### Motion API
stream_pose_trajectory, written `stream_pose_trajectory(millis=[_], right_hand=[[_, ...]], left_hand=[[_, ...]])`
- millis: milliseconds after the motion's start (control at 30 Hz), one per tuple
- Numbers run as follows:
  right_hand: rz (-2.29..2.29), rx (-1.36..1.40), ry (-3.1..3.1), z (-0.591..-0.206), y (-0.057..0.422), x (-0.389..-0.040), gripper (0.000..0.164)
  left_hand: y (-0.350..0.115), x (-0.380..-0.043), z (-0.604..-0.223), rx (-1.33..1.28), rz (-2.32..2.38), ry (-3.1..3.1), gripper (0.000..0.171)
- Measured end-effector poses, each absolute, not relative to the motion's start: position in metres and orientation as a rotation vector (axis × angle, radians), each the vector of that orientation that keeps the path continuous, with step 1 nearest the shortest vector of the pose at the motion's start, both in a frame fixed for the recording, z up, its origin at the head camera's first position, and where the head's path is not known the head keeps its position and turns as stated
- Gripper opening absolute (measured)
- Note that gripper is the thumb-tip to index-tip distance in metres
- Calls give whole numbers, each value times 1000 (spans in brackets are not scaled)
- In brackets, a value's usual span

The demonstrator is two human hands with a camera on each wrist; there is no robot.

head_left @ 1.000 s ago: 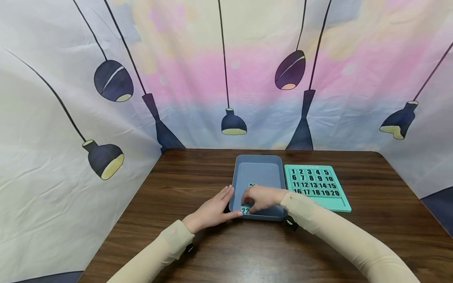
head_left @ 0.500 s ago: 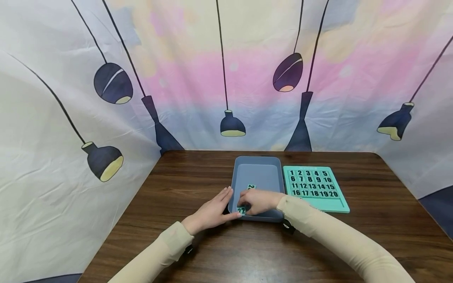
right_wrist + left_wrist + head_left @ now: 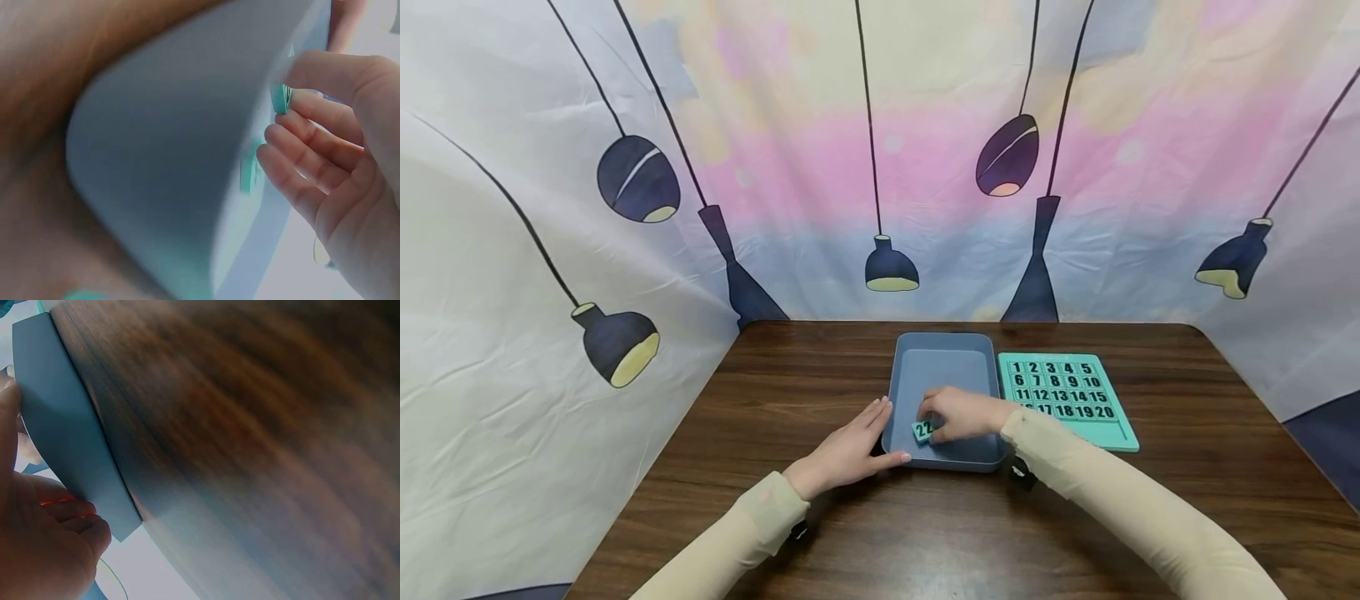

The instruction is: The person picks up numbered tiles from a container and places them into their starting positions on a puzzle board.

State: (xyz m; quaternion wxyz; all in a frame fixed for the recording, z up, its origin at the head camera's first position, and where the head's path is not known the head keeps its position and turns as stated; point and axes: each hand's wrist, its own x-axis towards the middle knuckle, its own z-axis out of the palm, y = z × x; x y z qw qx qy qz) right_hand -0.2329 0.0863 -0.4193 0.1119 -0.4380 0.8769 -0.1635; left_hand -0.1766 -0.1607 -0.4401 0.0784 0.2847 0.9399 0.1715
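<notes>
My right hand (image 3: 958, 414) reaches into the blue-grey tray (image 3: 943, 360) and pinches a green number tile (image 3: 922, 431) marked 22 between thumb and index finger. In the right wrist view, the pinched tile (image 3: 280, 97) sits at the fingertips, while a second green tile (image 3: 249, 167) is close by the little finger. The hand hides that second tile in the head view. My left hand (image 3: 842, 447) rests at the tray's near left corner, fingers straight along the side and thumb at the front rim. Its fingers touch the outer wall (image 3: 69, 412) in the left wrist view.
Right beside the tray lies a green number board (image 3: 1112, 433) with rows of tiles from 1 to 20 and a bare strip at its near end. Both stand on a dark wooden table (image 3: 925, 533). A printed curtain (image 3: 820, 167) hangs behind.
My right hand has shifted slightly away from the near rim, bringing the 22 tile with it. The second tile, visible before, is now covered by the hand. My left hand stays in place.
</notes>
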Motion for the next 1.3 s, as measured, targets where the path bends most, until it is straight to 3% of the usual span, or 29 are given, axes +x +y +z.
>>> stream_pose_trajectory(millis=[500, 933, 1300], right_hand=[[-721, -1051, 2760, -400, 184, -235, 31], [-757, -833, 2892, -422, 256, -218, 33], [-760, -743, 2851, -443, 284, -208, 36]], left_hand=[[-162, -178, -445, 861, 513, 2821, 100], [-163, -179, -444, 857, 525, 2816, 101], [-163, -181, -447, 859, 510, 2816, 102]])
